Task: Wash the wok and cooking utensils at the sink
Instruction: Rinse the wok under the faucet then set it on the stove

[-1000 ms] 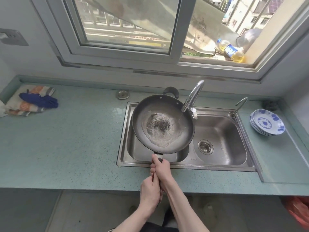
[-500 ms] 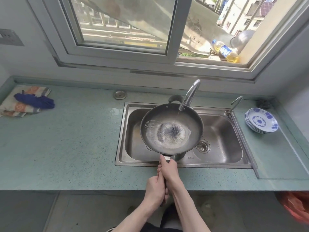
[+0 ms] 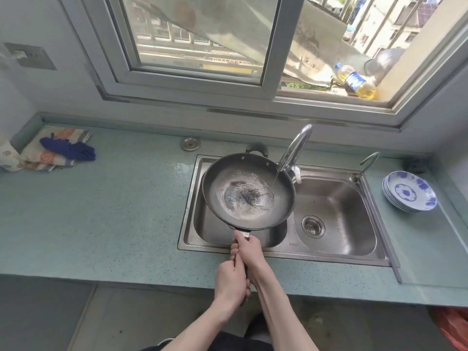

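The wok (image 3: 248,191) has swung left, back over the sink's (image 3: 336,257) left bowl. Both hands, left (image 3: 231,282) behind right (image 3: 249,252), grip its handle so tap (image 3: 295,150) water pools inside without tipping.

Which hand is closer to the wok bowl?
Right. The right hand grips the handle just below the wok; the left hand grips farther back.
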Available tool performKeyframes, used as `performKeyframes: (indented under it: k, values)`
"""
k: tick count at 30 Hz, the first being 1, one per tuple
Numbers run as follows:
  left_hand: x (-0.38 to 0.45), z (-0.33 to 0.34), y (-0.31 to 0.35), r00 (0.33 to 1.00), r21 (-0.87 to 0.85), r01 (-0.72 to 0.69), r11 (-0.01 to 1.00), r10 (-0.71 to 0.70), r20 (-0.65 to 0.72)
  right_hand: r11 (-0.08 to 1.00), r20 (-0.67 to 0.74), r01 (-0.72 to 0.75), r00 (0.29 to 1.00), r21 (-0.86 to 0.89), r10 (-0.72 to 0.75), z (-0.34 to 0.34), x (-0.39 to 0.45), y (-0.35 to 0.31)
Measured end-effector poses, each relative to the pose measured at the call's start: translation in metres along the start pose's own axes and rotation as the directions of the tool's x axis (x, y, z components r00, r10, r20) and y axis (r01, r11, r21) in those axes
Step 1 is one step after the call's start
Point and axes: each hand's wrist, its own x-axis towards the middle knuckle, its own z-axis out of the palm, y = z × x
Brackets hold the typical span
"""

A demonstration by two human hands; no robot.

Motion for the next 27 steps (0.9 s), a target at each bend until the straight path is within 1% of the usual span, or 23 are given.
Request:
performKeyframes:
  k: [2,5,10,12,15,20,23,27]
  values:
    - [0.002,0.001,-0.003,1.0,-0.015,0.004,1.0,-0.004,0.016,0.999,-0.033,0.038,0.999,-0.023,-0.039,-0.002,0.002,0.003]
    - [0.002,0.004,-0.007,0.997,-0.045,0.033,0.998,-0.03,0.076,0.995,-0.089,0.08,0.992,-0.066,-0.086,-0.009,0.002,0.005]
    - [0.001,0.009,-0.007,0.987,-0.095,0.079,0.992,-0.064,0.149,0.978,-0.13,0.112,0.982,-0.178,-0.136,-0.018,-0.002,0.004]
    - [-0.002,0.012,-0.007,0.984,-0.122,0.104,0.987,-0.084,0.158,0.979,-0.141,0.104,0.982,-0.173,-0.129,-0.02,-0.002,0.004]
    - [-0.008,0.014,-0.004,0.984,-0.126,0.127,0.984,-0.11,0.138,0.985,-0.124,0.066,0.989,-0.158,-0.086,-0.02,-0.001,0.004]
    - [-0.014,0.014,-0.001,0.99,-0.178,0.143,0.974,-0.136,0.049,0.987,0.0,-0.034,0.999,-0.156,0.034,-0.012,-0.003,0.004]
    - [-0.011,0.011,-0.002,0.989,-0.187,0.149,0.971,-0.151,0.005,0.984,0.045,-0.024,0.998,-0.178,0.032,-0.005,-0.002,0.003]
    - [-0.001,0.006,0.004,0.994,-0.14,0.109,0.984,-0.111,-0.01,0.989,0.045,-0.002,0.999,-0.147,0.009,0.001,0.006,-0.003]
